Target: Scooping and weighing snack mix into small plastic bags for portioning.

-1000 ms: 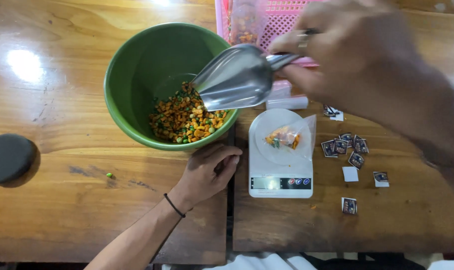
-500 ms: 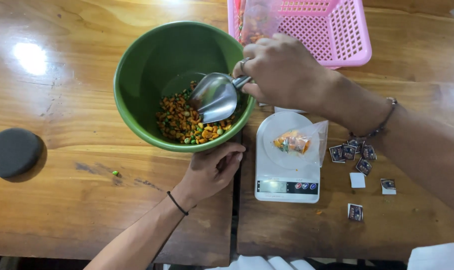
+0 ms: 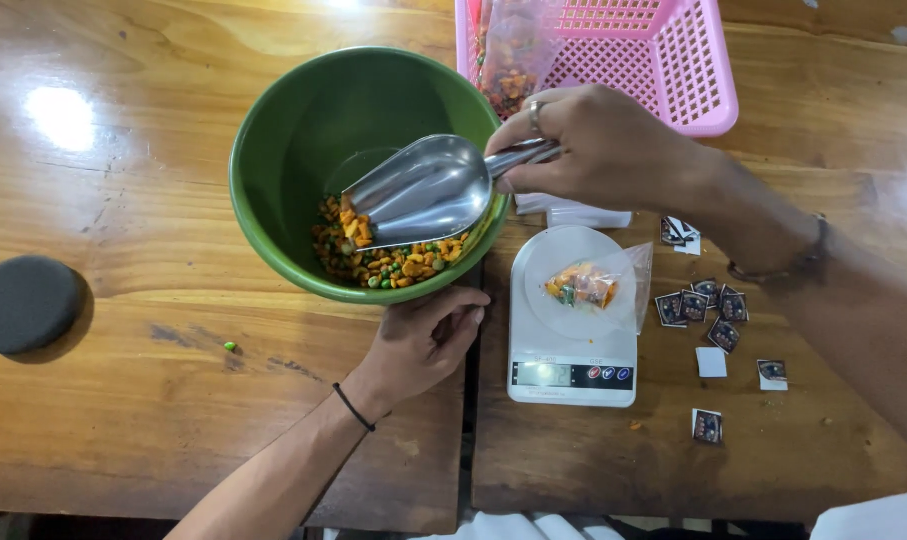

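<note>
1. Wooden table (image 3: pixel 154 420), glossy and brown, is taken as the ground; the green bowl (image 3: pixel 364 170) serves as landmark.
2. Green bowl: a low remnant of mixed snack (image 3: pixel 384 260) (orange, yellow and green pieces) is held at its near side; most of the bowl's floor is bare.
3. Metal scoop (image 3: pixel 424 190): held inside the bowl, its mouth lowered onto the mix.
4. Right hand (image 3: pixel 604 150): closed around the scoop's handle at the bowl's right rim.
5. Left hand (image 3: pixel 424 340): fingers loosely curled, pressed against the bowl's near outer wall; nothing is gripped.
6. White scale (image 3: pixel 574 320): placed right of the bowl; one small clear bag (image 3: pixel 584 285), partly filled, lies on its pan.
7. Pink basket (image 3: pixel 654 60): set beyond the bowl to the right, with a filled bag (image 3: pixel 509 55) inside.
8. Small printed labels (image 3: pixel 709 310): scattered right of the scale, unused as judged.
9. Dark round pad (image 3: pixel 24 303): well left of the bowl.
10. Progress, as judged: portioning is well along, little mix left.
</note>
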